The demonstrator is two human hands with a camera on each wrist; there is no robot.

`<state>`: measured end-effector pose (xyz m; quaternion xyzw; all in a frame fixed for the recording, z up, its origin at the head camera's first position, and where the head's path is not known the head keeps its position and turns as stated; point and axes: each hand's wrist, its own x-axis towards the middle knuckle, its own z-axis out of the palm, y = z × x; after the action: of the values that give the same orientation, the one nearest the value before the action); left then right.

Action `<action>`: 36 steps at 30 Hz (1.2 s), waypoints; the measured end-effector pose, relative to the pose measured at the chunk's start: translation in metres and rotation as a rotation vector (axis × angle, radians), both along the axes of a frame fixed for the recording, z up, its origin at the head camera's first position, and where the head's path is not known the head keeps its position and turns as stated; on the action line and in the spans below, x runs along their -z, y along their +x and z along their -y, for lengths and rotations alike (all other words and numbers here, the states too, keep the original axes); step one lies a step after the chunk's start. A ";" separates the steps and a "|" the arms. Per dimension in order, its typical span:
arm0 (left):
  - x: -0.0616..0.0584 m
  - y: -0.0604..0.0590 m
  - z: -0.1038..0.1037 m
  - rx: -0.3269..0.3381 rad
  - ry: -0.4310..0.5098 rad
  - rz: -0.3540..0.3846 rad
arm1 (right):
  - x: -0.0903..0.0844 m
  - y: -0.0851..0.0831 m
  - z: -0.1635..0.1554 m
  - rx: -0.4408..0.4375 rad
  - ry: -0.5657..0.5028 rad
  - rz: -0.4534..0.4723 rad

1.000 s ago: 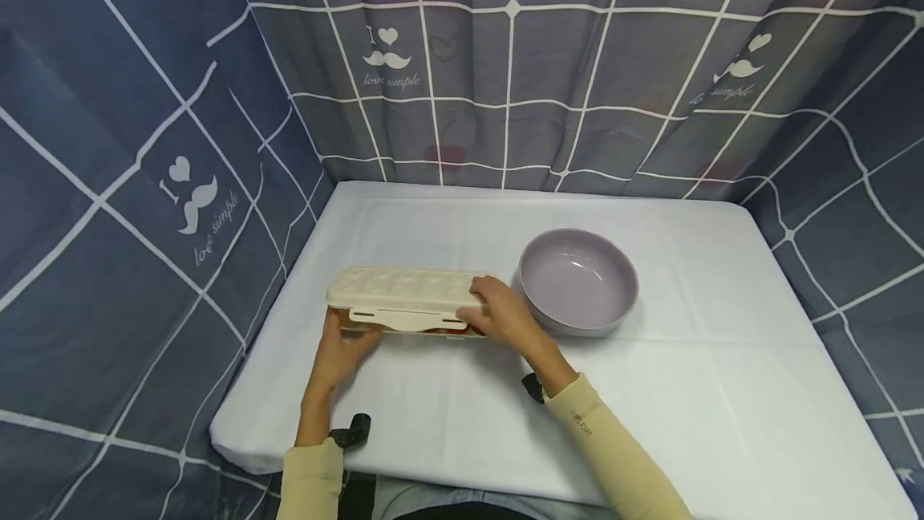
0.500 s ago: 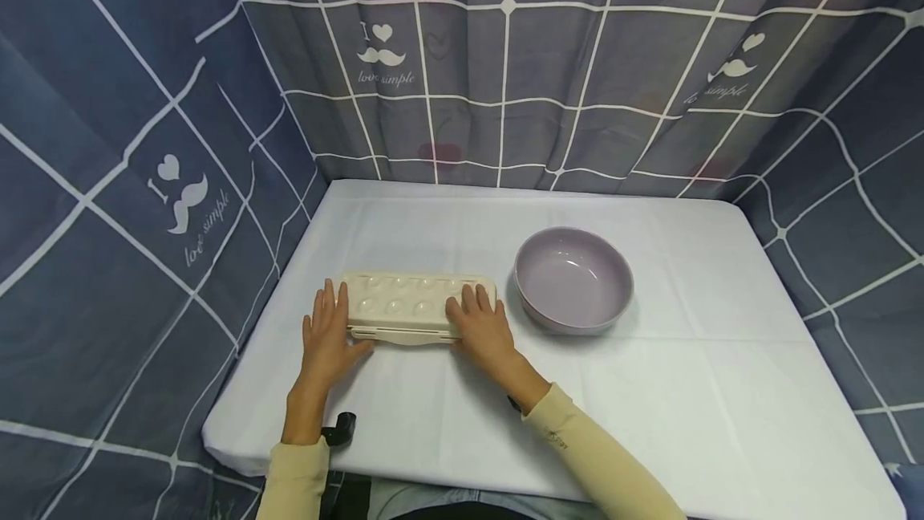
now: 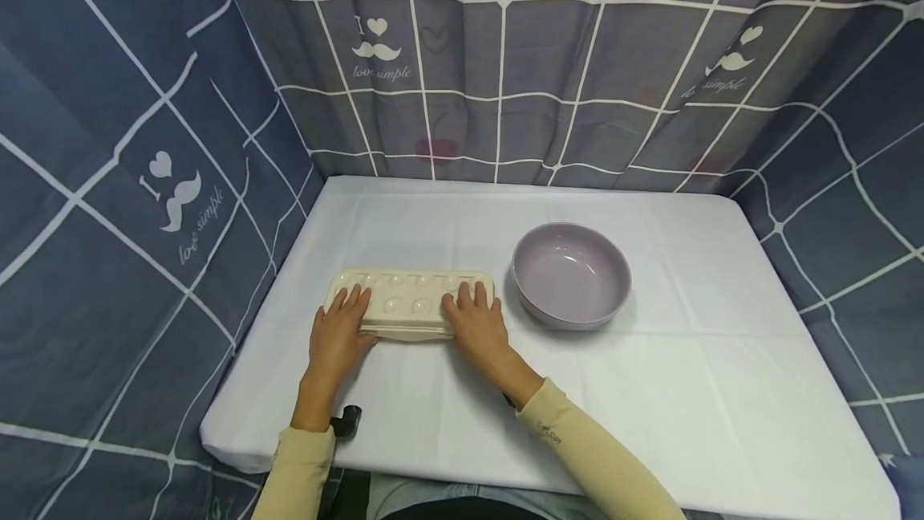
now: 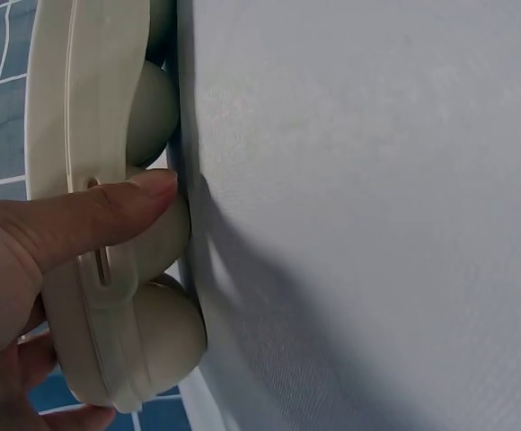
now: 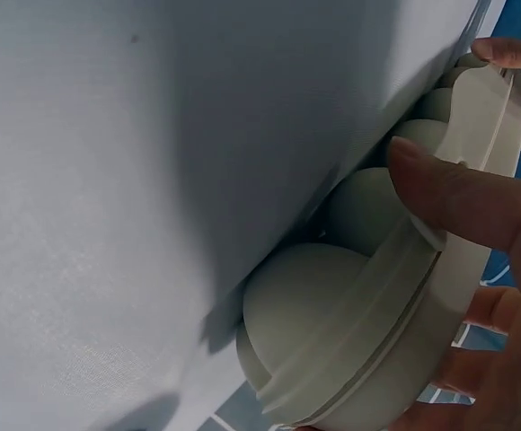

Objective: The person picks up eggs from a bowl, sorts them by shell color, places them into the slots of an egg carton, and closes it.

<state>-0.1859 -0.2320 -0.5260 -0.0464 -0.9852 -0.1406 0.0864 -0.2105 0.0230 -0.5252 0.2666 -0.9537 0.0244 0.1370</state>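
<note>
A cream plastic egg box [image 3: 411,295], its lid down, lies on the white cloth. My left hand [image 3: 339,337] grips its left end, fingers spread over the bumpy lid and thumb along the front edge. In the left wrist view the thumb lies across the front latch [image 4: 101,267]. The right hand [image 3: 481,331] holds the box nearer its right end, fingers on the lid; its thumb presses by the front rim in the right wrist view. Rounded cups [image 5: 301,296] bulge beneath the lid. What the box contains is hidden.
A wide lilac bowl [image 3: 570,275] stands just right of the egg box. The cloth-covered table [image 3: 693,424] is bordered by grey-blue checked curtains [image 3: 462,62] behind and at both sides.
The egg box has gone from tilted with red showing under the lid to lying flat. Both hands have moved onto the lid, the left lately shifting right along it.
</note>
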 end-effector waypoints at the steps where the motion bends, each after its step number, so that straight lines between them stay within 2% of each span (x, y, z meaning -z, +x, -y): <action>1: 0.000 0.000 0.000 -0.005 -0.003 -0.005 | 0.000 0.000 0.001 0.002 0.002 -0.002; 9: 0.000 0.002 -0.006 -0.034 -0.020 -0.006 | 0.000 0.003 0.002 0.029 0.049 -0.035; 18: -0.002 -0.001 -0.005 -0.068 -0.005 -0.043 | -0.001 0.002 0.008 0.026 0.119 -0.069; 23: -0.003 -0.001 -0.002 -0.061 -0.018 -0.028 | 0.001 0.002 0.010 0.030 0.125 -0.073; 28: -0.002 0.000 -0.002 -0.064 -0.011 -0.055 | 0.004 0.001 0.009 0.010 0.129 -0.119; 36: 0.003 0.000 -0.008 -0.062 0.013 -0.023 | 0.008 0.003 0.001 0.020 0.145 -0.129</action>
<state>-0.1864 -0.2244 -0.5286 -0.0169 -0.9842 -0.1437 0.1023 -0.2078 0.0216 -0.5336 0.2674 -0.9447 -0.0635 0.1787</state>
